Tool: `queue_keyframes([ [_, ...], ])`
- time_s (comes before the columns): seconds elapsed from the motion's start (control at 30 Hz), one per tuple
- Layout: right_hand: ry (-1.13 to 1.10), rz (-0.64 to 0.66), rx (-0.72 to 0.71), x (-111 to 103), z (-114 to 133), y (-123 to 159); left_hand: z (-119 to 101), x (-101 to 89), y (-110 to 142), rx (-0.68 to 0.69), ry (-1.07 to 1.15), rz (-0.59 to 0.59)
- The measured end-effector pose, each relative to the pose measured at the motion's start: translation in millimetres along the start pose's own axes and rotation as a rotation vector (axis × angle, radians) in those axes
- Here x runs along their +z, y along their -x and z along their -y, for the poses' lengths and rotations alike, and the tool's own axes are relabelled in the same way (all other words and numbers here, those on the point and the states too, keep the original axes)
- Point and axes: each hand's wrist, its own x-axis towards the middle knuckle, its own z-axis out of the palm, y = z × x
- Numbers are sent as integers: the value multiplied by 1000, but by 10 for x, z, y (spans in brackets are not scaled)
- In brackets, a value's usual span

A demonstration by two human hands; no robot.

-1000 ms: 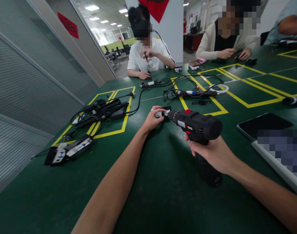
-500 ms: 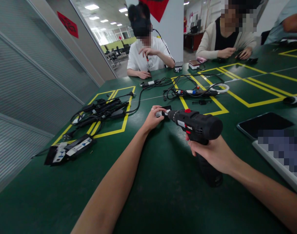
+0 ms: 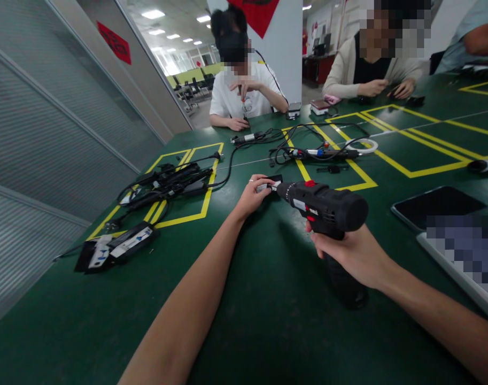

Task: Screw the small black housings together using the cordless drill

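My right hand [image 3: 350, 251] is wrapped round the grip of a black cordless drill [image 3: 324, 203] with red switches. The drill lies level, its chuck pointing left and away at a small black piece with a white label [image 3: 273, 182]. My left hand [image 3: 254, 195], a ring on one finger, is closed on that piece and holds it on the green table [image 3: 244, 299]. At the chuck's front, the bit's tip meets or nearly meets the piece; I cannot tell which. My fingers hide part of the piece.
Bundled black cables and adapters [image 3: 171, 184] lie at left, with labelled black parts [image 3: 115, 246] nearer me. Ahead are a corded screwdriver [image 3: 319, 153] and a white ring [image 3: 366, 145]. A phone [image 3: 436, 206] and a pixelated device [image 3: 460, 262] lie at right. People sit across the table.
The whole view has shifted very slightly. Both hands, the drill and the labelled piece keep practically the same places relative to each other.
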Motion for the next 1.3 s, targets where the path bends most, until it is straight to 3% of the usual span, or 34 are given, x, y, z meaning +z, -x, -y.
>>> queue_keyframes([
  [1.3, 10, -2, 47, -19, 47, -12, 17, -66, 22, 57, -35, 11],
])
